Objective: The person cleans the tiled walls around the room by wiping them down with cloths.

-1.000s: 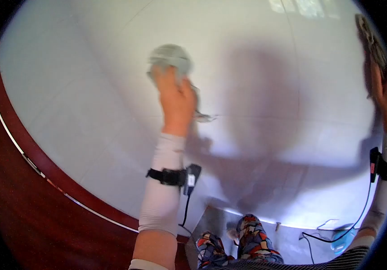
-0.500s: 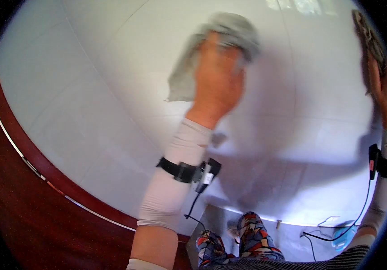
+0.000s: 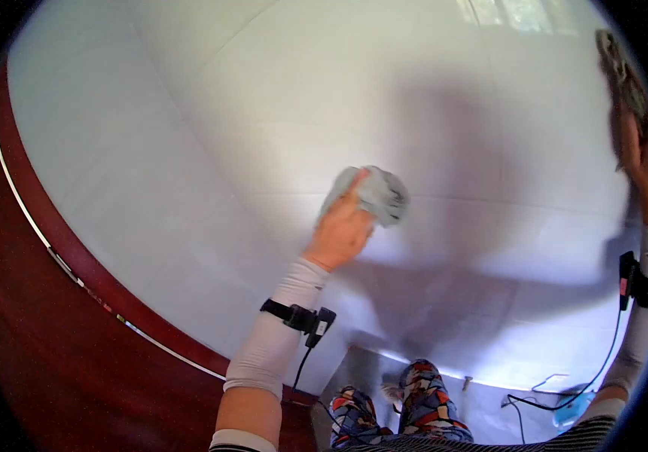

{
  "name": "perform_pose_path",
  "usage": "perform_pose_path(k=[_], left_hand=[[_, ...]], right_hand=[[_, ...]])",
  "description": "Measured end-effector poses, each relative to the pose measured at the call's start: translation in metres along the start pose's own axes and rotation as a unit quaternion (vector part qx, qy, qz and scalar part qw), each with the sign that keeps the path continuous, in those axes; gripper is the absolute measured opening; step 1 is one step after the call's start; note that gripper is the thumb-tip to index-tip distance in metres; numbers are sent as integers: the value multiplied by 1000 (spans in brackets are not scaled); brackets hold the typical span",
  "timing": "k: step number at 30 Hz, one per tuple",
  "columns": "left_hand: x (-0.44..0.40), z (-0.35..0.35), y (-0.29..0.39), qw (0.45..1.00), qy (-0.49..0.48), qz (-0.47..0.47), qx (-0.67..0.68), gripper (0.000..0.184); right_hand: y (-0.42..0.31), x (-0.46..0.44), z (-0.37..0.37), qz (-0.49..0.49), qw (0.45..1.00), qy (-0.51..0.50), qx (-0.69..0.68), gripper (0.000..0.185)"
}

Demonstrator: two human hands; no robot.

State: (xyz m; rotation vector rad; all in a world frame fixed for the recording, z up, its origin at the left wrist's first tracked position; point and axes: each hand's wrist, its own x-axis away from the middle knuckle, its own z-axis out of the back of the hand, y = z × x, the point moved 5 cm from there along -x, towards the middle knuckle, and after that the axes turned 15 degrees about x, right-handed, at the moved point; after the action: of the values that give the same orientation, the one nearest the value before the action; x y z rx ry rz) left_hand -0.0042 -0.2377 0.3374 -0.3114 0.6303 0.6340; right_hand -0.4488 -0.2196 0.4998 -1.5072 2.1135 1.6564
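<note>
My left hand (image 3: 343, 232) is closed on a crumpled grey cloth (image 3: 385, 197), which lies against the pale tiled surface (image 3: 279, 135) near the middle of the view. One finger lies along the top of the cloth. At the far right edge, my right hand (image 3: 640, 151) rests against the same surface, with a darker, brownish cloth (image 3: 623, 75) at its fingers. That hand is partly cut off by the edge of the view, and its grip is hard to make out.
A dark red panel (image 3: 60, 324) with a thin light strip curves along the left. Below are my legs in patterned trousers (image 3: 425, 399), a light blue object (image 3: 572, 413) and black cables (image 3: 542, 401). Shadows fall across the pale surface.
My left hand and the grey cloth first moved up and right, then came down to the middle of the surface. My right hand has hardly moved.
</note>
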Motion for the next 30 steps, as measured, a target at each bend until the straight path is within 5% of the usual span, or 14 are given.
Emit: perform_pose_path(k=[4,6,9,13,17,27,29,30], left_hand=[[36,42,-55,964,214,130,-84,35],[54,66,-89,892,367,263,11,43],[62,79,-108,848,439,284,89,47],[36,60,-68,895,357,269,1,44],[-13,2,20,979,188,73,-24,36],[11,26,-10,920,327,213,-31,25],[-2,2,21,980,178,39,-83,24],[-5,4,22,978,191,41,-75,22]], right_hand=[[-6,-7,3,20,999,-35,27,44],[-5,-4,1,34,999,-28,25,45],[-5,-4,0,43,998,-8,36,46],[-6,-8,-1,46,996,-39,62,48],[-5,-9,4,66,996,-6,62,49],[-5,-7,-2,39,998,-3,38,46],[-3,-6,-1,48,997,-25,47,45],[-2,-5,0,50,997,-36,50,45]])
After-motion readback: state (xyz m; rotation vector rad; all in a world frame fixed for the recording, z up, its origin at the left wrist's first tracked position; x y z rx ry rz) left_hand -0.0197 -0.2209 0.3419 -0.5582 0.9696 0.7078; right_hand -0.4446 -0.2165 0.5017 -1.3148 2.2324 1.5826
